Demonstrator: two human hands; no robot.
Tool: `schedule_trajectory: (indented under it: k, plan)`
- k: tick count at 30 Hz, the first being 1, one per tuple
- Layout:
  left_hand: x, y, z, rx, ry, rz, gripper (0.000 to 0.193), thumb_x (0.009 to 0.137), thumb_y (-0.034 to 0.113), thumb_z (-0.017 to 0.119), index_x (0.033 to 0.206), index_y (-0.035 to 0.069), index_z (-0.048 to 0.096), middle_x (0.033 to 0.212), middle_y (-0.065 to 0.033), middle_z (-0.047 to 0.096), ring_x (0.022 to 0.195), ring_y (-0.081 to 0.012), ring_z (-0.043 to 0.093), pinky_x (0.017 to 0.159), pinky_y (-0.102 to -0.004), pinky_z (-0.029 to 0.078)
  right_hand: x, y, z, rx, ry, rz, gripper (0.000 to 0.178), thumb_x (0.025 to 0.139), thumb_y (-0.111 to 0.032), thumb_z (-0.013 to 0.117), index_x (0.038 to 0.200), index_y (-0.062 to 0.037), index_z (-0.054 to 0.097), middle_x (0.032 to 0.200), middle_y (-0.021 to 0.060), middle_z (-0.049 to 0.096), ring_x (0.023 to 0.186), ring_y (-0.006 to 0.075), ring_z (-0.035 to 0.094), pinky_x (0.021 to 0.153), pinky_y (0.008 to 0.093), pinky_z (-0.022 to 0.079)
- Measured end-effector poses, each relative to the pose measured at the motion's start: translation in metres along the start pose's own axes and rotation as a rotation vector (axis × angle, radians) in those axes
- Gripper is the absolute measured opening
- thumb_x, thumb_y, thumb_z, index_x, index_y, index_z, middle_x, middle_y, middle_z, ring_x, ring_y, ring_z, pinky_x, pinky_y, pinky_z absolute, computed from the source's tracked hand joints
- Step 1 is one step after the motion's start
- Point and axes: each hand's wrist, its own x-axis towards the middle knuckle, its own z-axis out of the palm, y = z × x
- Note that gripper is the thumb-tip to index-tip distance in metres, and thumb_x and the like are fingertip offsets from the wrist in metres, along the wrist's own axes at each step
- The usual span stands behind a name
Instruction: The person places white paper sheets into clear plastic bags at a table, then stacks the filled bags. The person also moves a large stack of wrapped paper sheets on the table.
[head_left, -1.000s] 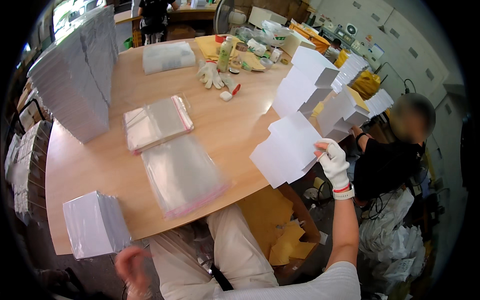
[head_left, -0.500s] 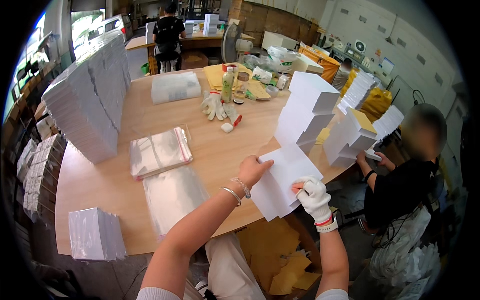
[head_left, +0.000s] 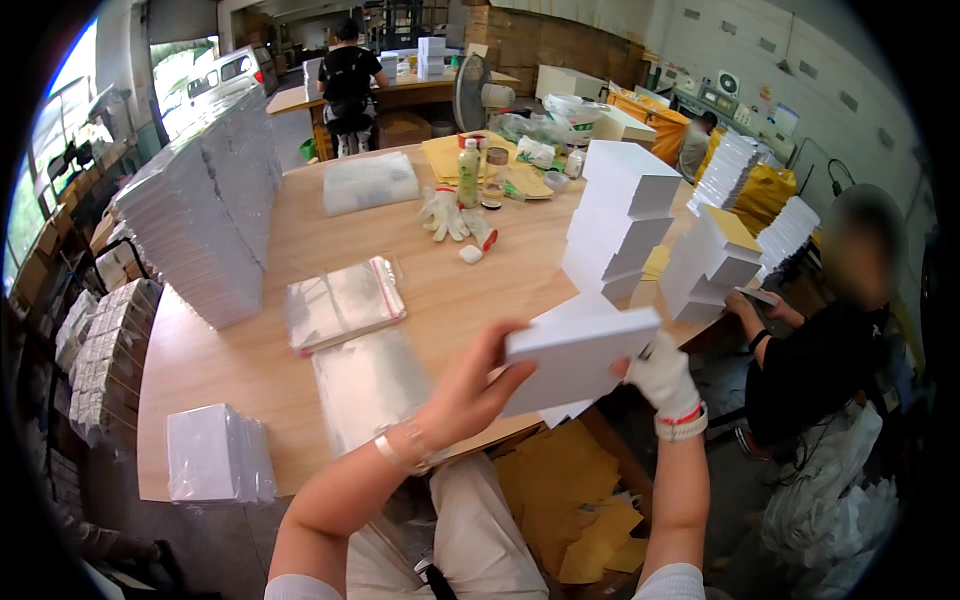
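A thick stack of white paper is raised off the table's near edge, tilted with one long edge up. My bare left hand grips its left end between thumb and fingers. At its right end my right hand, in a white glove with bare fingertips showing, pinches it. More white paper lies on the table behind and under it. Just beyond stands a tall, stepped pile of white paper stacks. Left of my left hand lie flat clear plastic bags and a bundle of clear bags.
A wrapped paper block sits at the table's front left, a tall wall of paper stacks behind it. White gloves and a bottle stand mid-table. At right, a co-worker handles paper. Below, a box holds brown paper.
The paper stack has been lifted off the paper on the table and tipped up, both hands holding its ends. The view has shifted slightly.
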Motion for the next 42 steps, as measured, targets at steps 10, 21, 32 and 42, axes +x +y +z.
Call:
schedule_trajectory:
  k: [10, 21, 32, 42]
  plan:
    - [-0.233, -0.104, -0.102, 0.094, 0.366, -0.321, 0.052, 0.083, 0.003, 0.055, 0.125, 0.001, 0.025, 0.116, -0.0109, 0.043, 0.109, -0.0181, 0.041, 0.095, -0.0303, 0.032, -0.013, 0.093, 0.251, 0.472, -0.285, -0.018, 0.026, 0.073, 0.006, 0.056, 0.098, 0.0029, 0.051, 0.087, 0.0075, 0.06, 0.078, 0.01, 0.057, 0.068, 0.0245, 0.048]
    - [-0.264, -0.136, -0.104, 0.093, 0.491, -0.342, 0.042, 0.083, 0.006, 0.058, 0.117, 0.001, 0.034, 0.108, -0.0096, 0.05, 0.104, -0.018, 0.046, 0.089, -0.0297, 0.037, -0.012, 0.126, 0.288, 0.109, -0.356, -0.066, 0.035, 0.074, -0.009, 0.061, 0.104, 0.004, 0.049, 0.091, 0.0091, 0.06, 0.082, 0.0143, 0.057, 0.072, 0.0278, 0.047]
    - [-0.194, -0.112, -0.035, -0.592, 0.281, -0.559, 0.046, 0.088, 0.02, 0.052, 0.126, 0.002, 0.034, 0.116, -0.0076, 0.047, 0.108, -0.0141, 0.044, 0.091, -0.0303, 0.038, -0.123, 0.103, 0.202, 0.409, 0.155, 0.326, 0.057, 0.082, -0.027, 0.057, 0.126, 0.0003, 0.034, 0.112, 0.0081, 0.048, 0.099, 0.0193, 0.05, 0.082, 0.0321, 0.043]
    - [-0.153, -0.167, -0.072, 1.417, -0.161, -0.309, 0.012, 0.068, 0.009, 0.053, 0.076, 0.002, 0.055, 0.081, -0.0118, 0.052, 0.08, -0.0254, 0.052, 0.07, -0.0346, 0.045, -0.129, 0.135, 0.156, 0.585, 0.102, 0.297, 0.062, 0.078, -0.029, 0.058, 0.127, -0.0005, 0.033, 0.117, 0.0092, 0.046, 0.104, 0.0206, 0.048, 0.087, 0.0325, 0.041]
